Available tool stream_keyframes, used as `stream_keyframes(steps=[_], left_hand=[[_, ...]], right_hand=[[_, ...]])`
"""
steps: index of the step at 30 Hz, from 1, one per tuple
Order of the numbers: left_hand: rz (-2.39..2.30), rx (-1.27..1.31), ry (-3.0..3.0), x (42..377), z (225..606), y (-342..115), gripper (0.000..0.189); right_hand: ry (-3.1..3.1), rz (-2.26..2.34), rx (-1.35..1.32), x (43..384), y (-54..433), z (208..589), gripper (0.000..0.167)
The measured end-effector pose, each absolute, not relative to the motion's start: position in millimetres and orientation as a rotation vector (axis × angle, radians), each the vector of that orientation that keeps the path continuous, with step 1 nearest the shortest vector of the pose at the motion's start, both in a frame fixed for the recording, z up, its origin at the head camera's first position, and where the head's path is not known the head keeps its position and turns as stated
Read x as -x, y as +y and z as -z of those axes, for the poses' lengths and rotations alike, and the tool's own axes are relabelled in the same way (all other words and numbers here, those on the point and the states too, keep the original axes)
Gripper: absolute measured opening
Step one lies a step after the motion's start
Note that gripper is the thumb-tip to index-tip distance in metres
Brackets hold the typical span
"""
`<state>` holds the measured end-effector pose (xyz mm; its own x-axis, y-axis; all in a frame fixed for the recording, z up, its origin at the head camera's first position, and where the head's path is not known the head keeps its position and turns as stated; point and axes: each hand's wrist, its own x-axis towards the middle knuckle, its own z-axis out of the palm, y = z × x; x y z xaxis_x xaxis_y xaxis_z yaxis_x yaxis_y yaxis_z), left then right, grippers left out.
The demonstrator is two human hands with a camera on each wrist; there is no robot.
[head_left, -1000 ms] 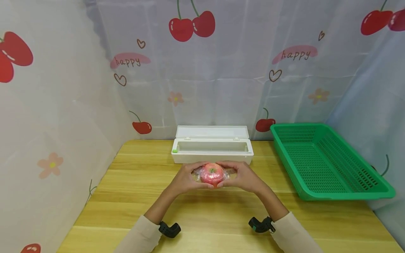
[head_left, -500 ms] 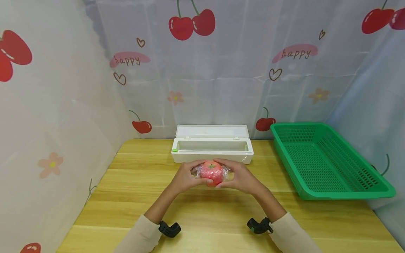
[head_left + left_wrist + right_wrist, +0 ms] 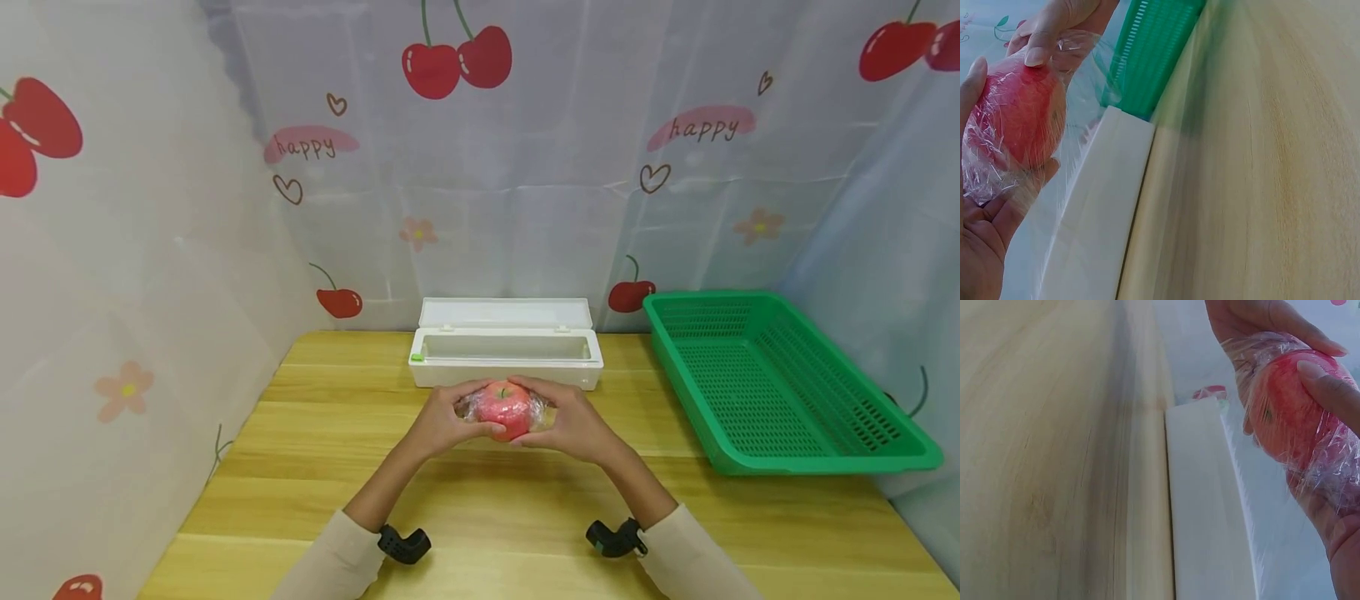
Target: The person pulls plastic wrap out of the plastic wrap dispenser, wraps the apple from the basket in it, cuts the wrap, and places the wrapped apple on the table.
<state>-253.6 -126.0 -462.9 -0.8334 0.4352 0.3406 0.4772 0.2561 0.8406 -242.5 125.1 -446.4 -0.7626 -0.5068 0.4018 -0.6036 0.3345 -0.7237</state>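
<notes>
A red apple (image 3: 504, 410) in crinkled clear plastic wrap (image 3: 1335, 459) is held between both hands above the table, stem upward in the head view. My left hand (image 3: 444, 421) grips its left side, thumb in front and fingers behind. On the other side my right hand (image 3: 564, 421) grips it the same way. Bunched film sticks out at both sides, toward the palms. In the left wrist view the apple (image 3: 1019, 119) shows through the film, with the other hand's thumb pressing on it. Just behind the hands stands a white wrap dispenser box (image 3: 506, 373), its lid raised.
A green plastic basket (image 3: 825, 463) stands on the right of the wooden table (image 3: 300, 467). A small green slider (image 3: 417, 357) sits at the left of the box's front edge. Printed curtains enclose the back and sides.
Both hands and the wrapped apple have risen or tipped very slightly from one second ago, and the thumbs have shifted a little on it. The box and basket stay put.
</notes>
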Motion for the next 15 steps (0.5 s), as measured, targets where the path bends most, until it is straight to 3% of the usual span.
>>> stream_keyframes(steps=[9, 15], left_hand=[[1.508, 1.025, -2.412, 257.0, 464.0, -130.9, 0.082], [1.4, 1.213, -2.233, 261.0, 462.2, -132.7, 0.085]], right_hand=[[-2.464, -1.392, -1.021, 241.8, 124.5, 447.1, 0.081], [-2.485, -1.416, -0.975, 242.1, 125.8, 448.3, 0.08]])
